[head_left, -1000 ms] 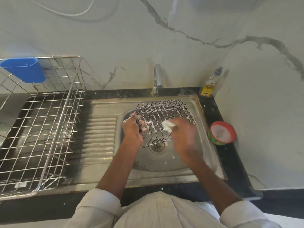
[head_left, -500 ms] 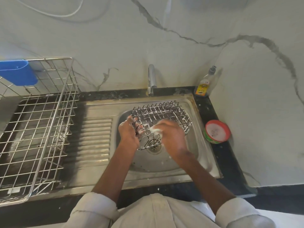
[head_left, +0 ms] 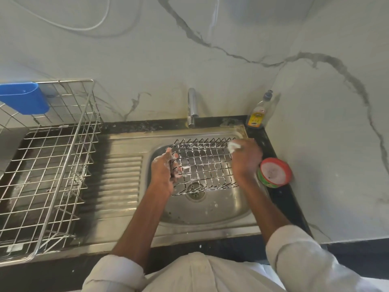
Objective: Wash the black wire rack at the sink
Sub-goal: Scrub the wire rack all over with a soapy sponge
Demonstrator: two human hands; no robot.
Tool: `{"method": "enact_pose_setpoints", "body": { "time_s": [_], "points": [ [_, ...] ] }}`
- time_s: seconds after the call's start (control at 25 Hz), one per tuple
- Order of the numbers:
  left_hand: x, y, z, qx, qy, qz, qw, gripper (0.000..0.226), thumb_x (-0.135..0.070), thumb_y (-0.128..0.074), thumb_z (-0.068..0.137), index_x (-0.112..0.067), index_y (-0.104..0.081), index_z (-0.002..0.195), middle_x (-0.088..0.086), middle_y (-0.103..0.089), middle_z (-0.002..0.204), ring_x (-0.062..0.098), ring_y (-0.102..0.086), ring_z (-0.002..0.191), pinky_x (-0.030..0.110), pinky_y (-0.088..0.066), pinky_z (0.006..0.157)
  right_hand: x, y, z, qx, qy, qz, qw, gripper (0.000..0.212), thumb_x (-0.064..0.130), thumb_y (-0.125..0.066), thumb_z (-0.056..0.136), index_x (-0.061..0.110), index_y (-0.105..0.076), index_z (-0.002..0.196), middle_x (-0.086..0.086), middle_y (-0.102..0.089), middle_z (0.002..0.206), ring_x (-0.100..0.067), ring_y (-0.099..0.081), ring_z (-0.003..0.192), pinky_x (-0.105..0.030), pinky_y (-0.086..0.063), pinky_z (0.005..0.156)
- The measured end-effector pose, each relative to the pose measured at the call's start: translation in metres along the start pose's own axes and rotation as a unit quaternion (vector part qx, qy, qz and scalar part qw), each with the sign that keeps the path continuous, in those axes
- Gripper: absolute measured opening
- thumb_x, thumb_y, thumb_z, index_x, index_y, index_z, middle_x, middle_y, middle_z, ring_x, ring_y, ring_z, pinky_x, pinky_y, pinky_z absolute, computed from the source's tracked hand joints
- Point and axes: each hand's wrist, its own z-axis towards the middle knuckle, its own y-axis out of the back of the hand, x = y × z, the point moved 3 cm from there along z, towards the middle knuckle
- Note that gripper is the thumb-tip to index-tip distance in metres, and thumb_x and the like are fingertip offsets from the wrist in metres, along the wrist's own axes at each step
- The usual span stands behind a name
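Over the steel sink (head_left: 210, 216), frame centre, my left hand (head_left: 163, 172) grips the soapy wire rack (head_left: 203, 163); my right hand (head_left: 245, 159) pinches a foamy scrubber (head_left: 233, 146) at its far corner. I am scrubbing; rinsing probably follows.

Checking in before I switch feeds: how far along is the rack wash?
Soaping is underway: suds streak the black wire rack. The left hand grips its left edge over the sink; the right hand scrubs the far right corner with a white scrubber. Rinsing remains; the tap looks dry.
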Motion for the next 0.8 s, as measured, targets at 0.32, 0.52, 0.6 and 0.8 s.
{"method": "enact_pose_setpoints", "body": {
  "time_s": [0.32, 0.52, 0.6, 0.8],
  "points": [
    [0.005, -0.013, 0.011, 0.036, 0.028, 0.016, 0.999, 0.039, -0.035, -0.055, 0.110, -0.022, -0.063, 0.074, -0.007, -0.048, 0.054, 0.008, -0.036, 0.038, 0.019, -0.022, 0.034, 0.080, -0.051, -0.041, 0.082, 0.119, 0.060, 0.988, 0.034, -0.010, -0.066, 0.084, 0.015, -0.080, 0.102, 0.000, -0.075, 0.100, 0.000, -0.063, 0.079, 0.001, -0.044, 0.065],
    [-0.001, 0.001, 0.008, -0.007, 0.026, -0.020, 0.999, 0.037, -0.024, -0.062, 0.107, -0.023, -0.075, 0.073, -0.008, -0.055, 0.058, 0.006, -0.042, 0.044, 0.022, -0.027, 0.043, 0.023, -0.014, 0.034, 0.016, 0.054, -0.127, 0.990, 0.027, 0.002, -0.073, 0.081, 0.023, -0.081, 0.096, 0.001, -0.077, 0.095, -0.013, -0.073, 0.083, -0.008, -0.036, 0.056],
    [-0.003, 0.003, 0.008, -0.025, 0.026, -0.029, 0.999, 0.024, -0.025, -0.062, 0.106, -0.024, -0.071, 0.084, -0.007, -0.056, 0.061, 0.008, -0.043, 0.047, 0.024, -0.029, 0.048, 0.004, 0.001, 0.040, -0.015, 0.005, -0.180, 0.984, 0.025, 0.004, -0.067, 0.086, 0.019, -0.080, 0.102, -0.004, -0.076, 0.103, -0.020, -0.072, 0.090, -0.016, -0.038, 0.064],
    [0.000, -0.003, 0.012, -0.041, 0.039, -0.035, 0.998, 0.024, -0.026, -0.062, 0.107, -0.021, -0.070, 0.086, -0.008, -0.056, 0.055, 0.009, -0.043, 0.049, 0.025, -0.030, 0.049, 0.023, -0.024, -0.047, 0.117, 0.253, -0.135, 0.951, 0.033, -0.001, -0.063, 0.084, 0.017, -0.077, 0.109, -0.001, -0.071, 0.108, -0.018, -0.062, 0.097, -0.027, -0.052, 0.078]
  ]
}}
